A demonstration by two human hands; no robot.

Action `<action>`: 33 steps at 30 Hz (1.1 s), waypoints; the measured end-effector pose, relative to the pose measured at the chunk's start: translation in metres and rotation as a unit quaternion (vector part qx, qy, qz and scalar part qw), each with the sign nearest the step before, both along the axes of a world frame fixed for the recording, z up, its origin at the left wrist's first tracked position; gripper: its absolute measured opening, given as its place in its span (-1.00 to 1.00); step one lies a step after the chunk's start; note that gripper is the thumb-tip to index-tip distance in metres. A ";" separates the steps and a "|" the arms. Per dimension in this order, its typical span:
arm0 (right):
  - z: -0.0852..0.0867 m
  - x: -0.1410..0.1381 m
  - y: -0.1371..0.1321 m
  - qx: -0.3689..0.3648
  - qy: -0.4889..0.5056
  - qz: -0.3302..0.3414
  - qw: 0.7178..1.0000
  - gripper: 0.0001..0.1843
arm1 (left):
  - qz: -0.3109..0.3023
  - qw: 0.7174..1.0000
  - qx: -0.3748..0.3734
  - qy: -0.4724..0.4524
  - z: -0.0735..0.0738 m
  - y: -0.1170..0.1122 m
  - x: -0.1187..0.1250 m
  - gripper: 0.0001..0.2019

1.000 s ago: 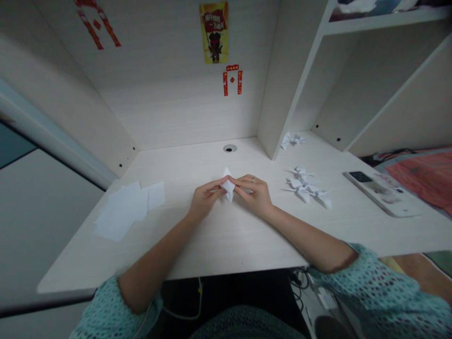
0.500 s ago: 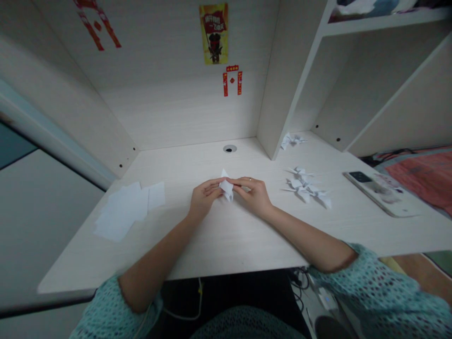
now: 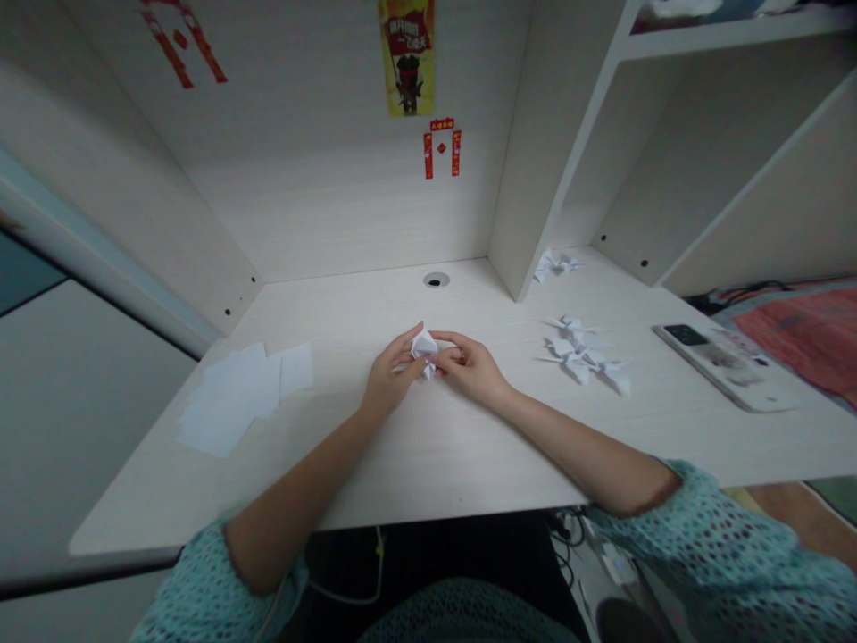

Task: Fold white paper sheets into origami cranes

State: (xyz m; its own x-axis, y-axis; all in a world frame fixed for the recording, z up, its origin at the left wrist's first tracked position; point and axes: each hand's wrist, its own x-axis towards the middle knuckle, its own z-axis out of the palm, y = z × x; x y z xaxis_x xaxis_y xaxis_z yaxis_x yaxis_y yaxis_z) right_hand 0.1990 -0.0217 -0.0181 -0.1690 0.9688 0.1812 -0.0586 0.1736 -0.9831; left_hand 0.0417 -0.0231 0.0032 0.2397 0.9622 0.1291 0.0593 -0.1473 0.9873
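Note:
A small folded piece of white paper (image 3: pixel 424 346) is pinched between both hands just above the pale wooden desk (image 3: pixel 428 446). My left hand (image 3: pixel 388 375) grips its left side with the fingers closed. My right hand (image 3: pixel 472 368) holds its right side, fingertips pressed on the fold. Both forearms reach in from the near edge, with teal knitted sleeves pushed up to the elbows.
A loose stack of white paper squares (image 3: pixel 237 393) lies at the left. Several folded paper cranes (image 3: pixel 581 355) sit at the right, one more (image 3: pixel 554 263) by the shelf divider. A phone (image 3: pixel 719 364) lies far right. A cable hole (image 3: pixel 435 279) is at the back.
The folded paper looks more compact and turned; both hands shifted slightly left and closer together around it. The camera tilted a little.

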 end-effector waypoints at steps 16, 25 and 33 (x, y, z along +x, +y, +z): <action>0.002 -0.007 -0.006 0.001 0.019 0.009 1.000 -0.33 | 0.076 0.990 -0.006 -0.117 -0.007 0.003 0.002 -0.68; 0.003 -0.012 -0.013 0.021 -0.004 -0.051 0.998 -0.64 | 0.109 0.974 0.005 -0.199 -0.011 0.001 0.008 -0.73; -0.002 -0.015 -0.009 -0.067 0.059 0.000 0.996 -0.69 | 0.145 0.975 0.074 -0.149 -0.009 0.001 0.006 -0.78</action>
State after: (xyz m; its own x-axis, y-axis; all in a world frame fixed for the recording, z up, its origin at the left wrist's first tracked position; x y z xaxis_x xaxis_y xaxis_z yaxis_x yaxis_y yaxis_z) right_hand 0.1838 -0.0309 -0.0200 -0.1536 0.9857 0.0691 -0.1742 0.0418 -0.9838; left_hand 0.0480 -0.0221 -0.0063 -0.1090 0.9496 0.2940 -0.1675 -0.3091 0.9362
